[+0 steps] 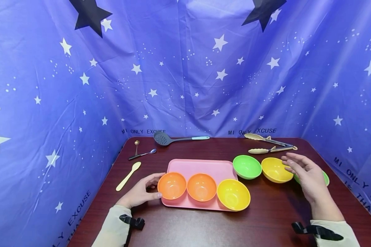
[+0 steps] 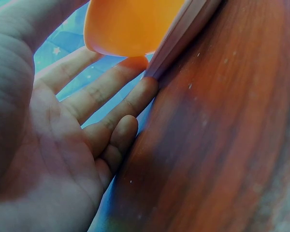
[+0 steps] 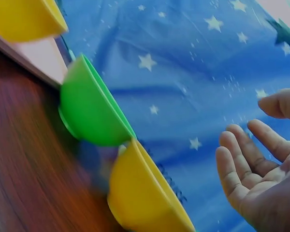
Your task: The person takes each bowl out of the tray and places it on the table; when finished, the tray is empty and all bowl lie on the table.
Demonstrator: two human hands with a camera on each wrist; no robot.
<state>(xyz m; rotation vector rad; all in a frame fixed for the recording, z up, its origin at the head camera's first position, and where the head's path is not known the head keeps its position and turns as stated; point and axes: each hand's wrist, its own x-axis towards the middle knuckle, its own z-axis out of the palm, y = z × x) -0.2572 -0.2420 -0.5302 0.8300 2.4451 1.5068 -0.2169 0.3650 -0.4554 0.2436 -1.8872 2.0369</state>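
On the pink tray (image 1: pixel 201 165), two orange bowls (image 1: pixel 172 185) and a yellow bowl (image 1: pixel 234 194) form a row along the front. My left hand (image 1: pixel 141 189) is at the leftmost orange bowl, thumb and fingers spread around its left side. In the left wrist view those fingers (image 2: pixel 128 104) reach out loosely to the tray's edge below the bowl. My right hand (image 1: pixel 307 176) is raised with nothing in it, fingers relaxed. It overlaps a second yellow bowl (image 1: pixel 273 171) and partly hides a green bowl (image 1: pixel 326 178). Another green bowl (image 1: pixel 247 167) stands by the tray's right corner.
At the back lie a slotted skimmer (image 1: pixel 163 139) and, to the right, tongs (image 1: pixel 273 148) with cream tips. A cream spoon (image 1: pixel 128 176) and two small metal spoons (image 1: pixel 143 154) are on the left. Starry blue cloth (image 1: pixel 185 79) hangs around the table.
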